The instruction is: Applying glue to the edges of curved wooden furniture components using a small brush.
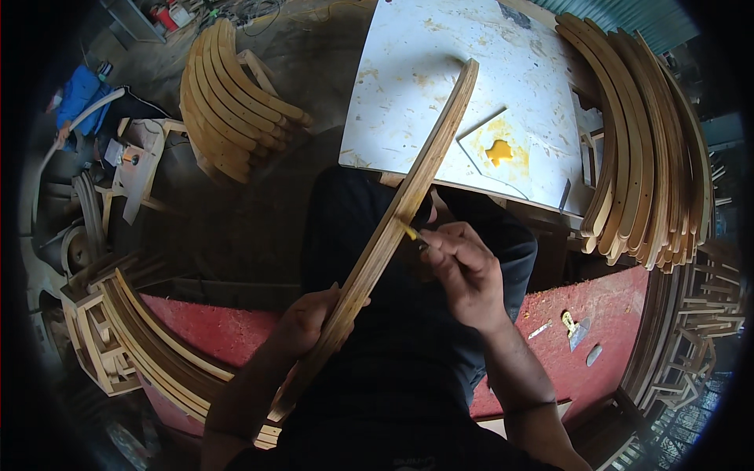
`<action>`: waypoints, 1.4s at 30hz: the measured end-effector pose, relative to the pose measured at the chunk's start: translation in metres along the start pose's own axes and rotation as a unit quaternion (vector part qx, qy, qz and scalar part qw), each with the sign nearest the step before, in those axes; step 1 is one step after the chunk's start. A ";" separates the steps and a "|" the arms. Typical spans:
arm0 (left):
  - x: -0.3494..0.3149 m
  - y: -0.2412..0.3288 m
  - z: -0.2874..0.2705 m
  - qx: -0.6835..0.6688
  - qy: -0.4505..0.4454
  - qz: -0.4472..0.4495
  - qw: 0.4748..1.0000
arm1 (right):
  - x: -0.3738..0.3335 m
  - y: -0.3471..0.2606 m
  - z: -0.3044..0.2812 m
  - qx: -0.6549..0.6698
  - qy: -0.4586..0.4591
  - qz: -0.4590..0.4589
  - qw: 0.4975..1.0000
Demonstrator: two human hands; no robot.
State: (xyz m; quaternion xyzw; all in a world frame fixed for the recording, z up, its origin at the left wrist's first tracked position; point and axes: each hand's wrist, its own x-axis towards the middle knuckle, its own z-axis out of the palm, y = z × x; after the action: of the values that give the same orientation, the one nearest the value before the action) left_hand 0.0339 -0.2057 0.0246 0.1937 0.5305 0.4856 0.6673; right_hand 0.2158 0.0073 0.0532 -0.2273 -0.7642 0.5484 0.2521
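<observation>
A long, slightly curved wooden slat point(386, 243) lies slantwise across my lap, its far end over the white table. My left hand point(310, 315) is wrapped round its lower part. In my right hand point(470, 271) I pinch a small thin tool point(411, 231) with yellow paste at its tip, which meets the slat's edge near the middle; the fingers hide most of the tool. On the table point(408, 86) a blob of yellow paste point(499, 151) sits on a small square board point(518, 165).
Stacks of curved wooden slats stand at the right point(636, 141), far left point(228, 102) and near left point(169, 353). A putty knife point(576, 330) and a grey stone-like block point(594, 355) lie on the red surface point(542, 385). Another blade point(565, 195) rests at the table's front edge.
</observation>
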 end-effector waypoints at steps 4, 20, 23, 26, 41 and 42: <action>0.001 0.002 0.004 -0.008 0.006 -0.026 1.000 | 0.010 0.010 0.014 -0.050 0.059 -0.016 0.997; 0.001 0.008 0.006 -0.038 0.010 -0.034 0.999 | -0.021 -0.005 0.025 -0.133 -0.001 -0.091 0.987; 0.001 0.010 0.007 -0.056 0.019 -0.052 0.997 | -0.022 -0.004 0.030 -0.225 0.000 -0.154 0.962; 0.001 0.009 0.006 -0.070 0.020 -0.064 0.995 | -0.029 -0.008 0.029 -0.316 -0.004 -0.251 0.915; 0.001 0.001 0.007 -0.025 0.017 -0.019 0.999 | -0.010 -0.015 0.024 -0.246 -0.029 -0.186 0.951; 0.000 0.004 0.009 -0.051 0.026 -0.039 0.998 | -0.012 -0.014 0.025 -0.245 -0.030 -0.187 0.951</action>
State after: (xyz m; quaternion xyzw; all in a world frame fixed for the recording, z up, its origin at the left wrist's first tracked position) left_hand 0.0397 -0.2011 0.0309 0.1263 0.5292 0.4904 0.6808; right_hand 0.2083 -0.0230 0.0583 -0.1190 -0.9111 0.2938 0.2635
